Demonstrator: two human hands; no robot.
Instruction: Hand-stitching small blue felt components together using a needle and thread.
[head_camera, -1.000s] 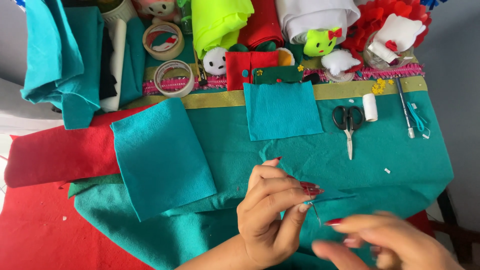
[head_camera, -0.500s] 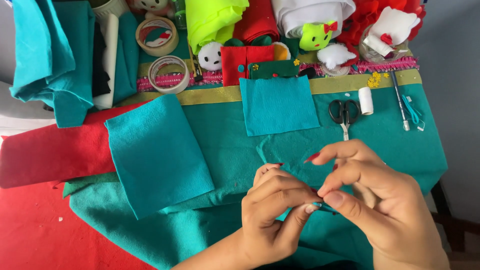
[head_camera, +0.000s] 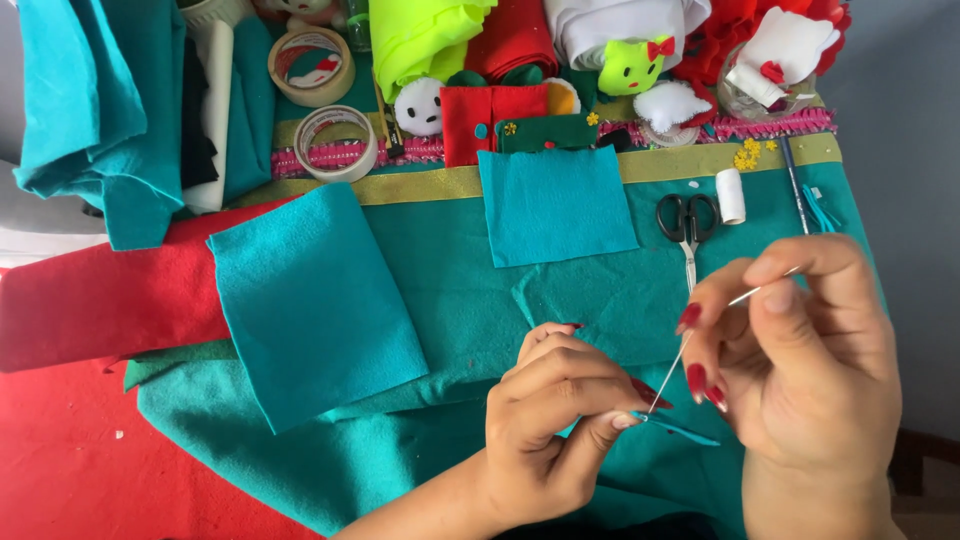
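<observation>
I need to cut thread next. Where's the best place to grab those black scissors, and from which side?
Grip the scissors by the black finger loops, coming from the far side of the table. They lie flat and closed on the teal cloth, loops pointing away and blades toward the right hand, beside the white spool.

The left hand (head_camera: 545, 420) has its fingers curled, thumb and forefinger tips pinched together. The right hand (head_camera: 800, 350) sits just beside it, fingertips also pinched, wrist low.

I log: teal felt rectangles (head_camera: 313, 305) and (head_camera: 554, 205); teal cloth (head_camera: 450, 290) over the worktop; red felt (head_camera: 90, 300); black-handled scissors (head_camera: 686, 215); white thread spool (head_camera: 731, 195); neon yellow-green fabric (head_camera: 425, 35); red-painted nails on my right hand (head_camera: 800, 370).
</observation>
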